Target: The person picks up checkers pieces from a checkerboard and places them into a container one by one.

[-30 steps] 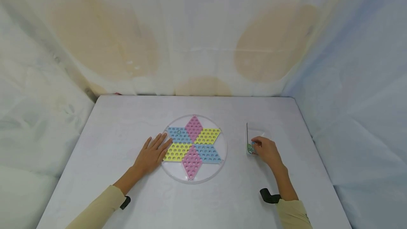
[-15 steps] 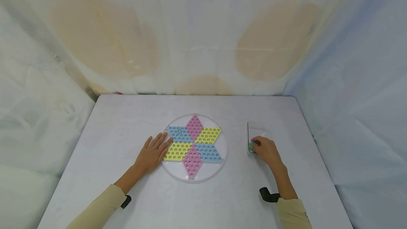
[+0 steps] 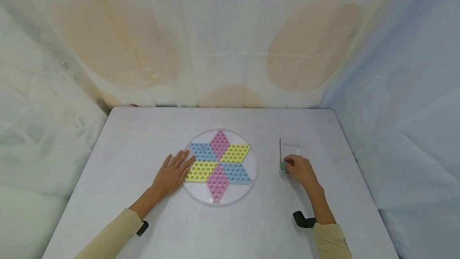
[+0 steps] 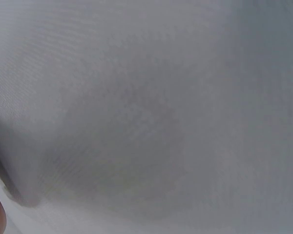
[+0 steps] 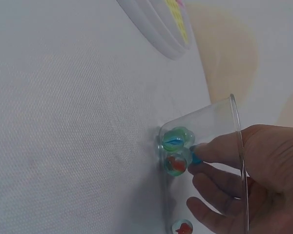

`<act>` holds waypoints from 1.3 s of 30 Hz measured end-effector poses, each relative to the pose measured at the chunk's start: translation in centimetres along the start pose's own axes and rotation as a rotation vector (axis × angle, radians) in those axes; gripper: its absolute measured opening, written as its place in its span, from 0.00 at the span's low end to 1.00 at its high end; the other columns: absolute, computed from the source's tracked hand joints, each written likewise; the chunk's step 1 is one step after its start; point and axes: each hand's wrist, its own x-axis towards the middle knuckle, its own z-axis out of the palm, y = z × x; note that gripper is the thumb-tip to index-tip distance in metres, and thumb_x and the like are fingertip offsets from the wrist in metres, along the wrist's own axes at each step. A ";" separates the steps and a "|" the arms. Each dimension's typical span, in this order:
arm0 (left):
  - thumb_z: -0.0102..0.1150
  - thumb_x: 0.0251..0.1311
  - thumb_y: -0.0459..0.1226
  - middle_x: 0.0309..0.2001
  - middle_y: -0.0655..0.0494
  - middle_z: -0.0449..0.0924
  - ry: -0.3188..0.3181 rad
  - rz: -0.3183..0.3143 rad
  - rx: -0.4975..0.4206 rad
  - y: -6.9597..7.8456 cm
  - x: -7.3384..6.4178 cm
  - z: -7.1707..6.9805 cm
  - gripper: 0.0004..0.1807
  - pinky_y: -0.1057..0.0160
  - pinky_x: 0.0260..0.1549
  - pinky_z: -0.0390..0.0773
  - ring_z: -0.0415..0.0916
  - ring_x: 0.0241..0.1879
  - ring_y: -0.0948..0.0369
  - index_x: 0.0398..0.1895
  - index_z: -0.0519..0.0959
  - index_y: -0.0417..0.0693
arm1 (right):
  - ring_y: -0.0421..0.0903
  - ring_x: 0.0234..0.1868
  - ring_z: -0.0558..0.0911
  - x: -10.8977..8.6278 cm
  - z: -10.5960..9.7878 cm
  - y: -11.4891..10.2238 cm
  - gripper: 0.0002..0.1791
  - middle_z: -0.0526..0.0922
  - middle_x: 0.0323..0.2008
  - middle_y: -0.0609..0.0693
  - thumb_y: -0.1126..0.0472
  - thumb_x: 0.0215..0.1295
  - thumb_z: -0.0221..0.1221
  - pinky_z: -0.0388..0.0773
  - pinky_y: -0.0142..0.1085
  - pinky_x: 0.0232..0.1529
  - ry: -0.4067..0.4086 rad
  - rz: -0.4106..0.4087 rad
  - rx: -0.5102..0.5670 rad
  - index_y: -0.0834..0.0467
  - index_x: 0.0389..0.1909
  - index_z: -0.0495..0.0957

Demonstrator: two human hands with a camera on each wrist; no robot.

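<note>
A round clear Chinese checkers board (image 3: 235, 201) with a pink, yellow and blue star lies in the middle of the table. My left hand (image 3: 171, 177) rests at its left rim, fingers straight and spread over the edge. A single clear marble (image 3: 203, 148) sits in the upper-left blue section. To the right stands a clear plastic box (image 5: 205, 114) with several marbles, one with a red swirl (image 5: 176, 164). My right hand (image 3: 302, 170) reaches inside the box. Its thumb and index finger pinch a blue marble (image 5: 195, 155), partly hidden by the fingertips.
The white-covered table (image 3: 233, 235) ends at a pale curtain (image 3: 223, 31) behind, with more curtains at both sides. Black wrist straps (image 3: 304, 220) sit at both cuffs. Another marble (image 5: 182, 227) lies in the box nearer the right wrist view's lower edge.
The right hand stays in the box with only small finger movement, and the marbles near its fingertips shift slightly. The left hand keeps its place on the board.
</note>
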 end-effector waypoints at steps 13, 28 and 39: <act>0.40 0.77 0.48 0.79 0.51 0.47 0.011 0.001 0.004 0.1 0.1 -0.2 0.29 0.44 0.73 0.40 0.41 0.78 0.51 0.79 0.58 0.56 | 0.59 0.46 0.81 0.2 -0.1 -0.4 0.14 0.83 0.45 0.63 0.69 0.67 0.56 0.79 0.52 0.46 -0.046 0.063 -0.006 0.70 0.50 0.81; 0.41 0.76 0.48 0.79 0.51 0.47 0.005 0.003 0.018 0.2 0.0 -0.2 0.30 0.43 0.73 0.41 0.41 0.78 0.50 0.79 0.58 0.56 | 0.59 0.47 0.81 0.0 -0.3 -0.4 0.14 0.83 0.45 0.64 0.69 0.67 0.56 0.80 0.52 0.45 -0.019 0.035 -0.007 0.70 0.51 0.80; 0.41 0.76 0.49 0.79 0.51 0.47 0.007 0.003 0.023 0.2 0.0 -0.1 0.30 0.43 0.73 0.41 0.41 0.78 0.51 0.79 0.58 0.56 | 0.60 0.50 0.80 0.4 -1.0 -1.9 0.15 0.83 0.49 0.63 0.67 0.68 0.60 0.80 0.53 0.46 0.099 -0.064 0.023 0.67 0.54 0.80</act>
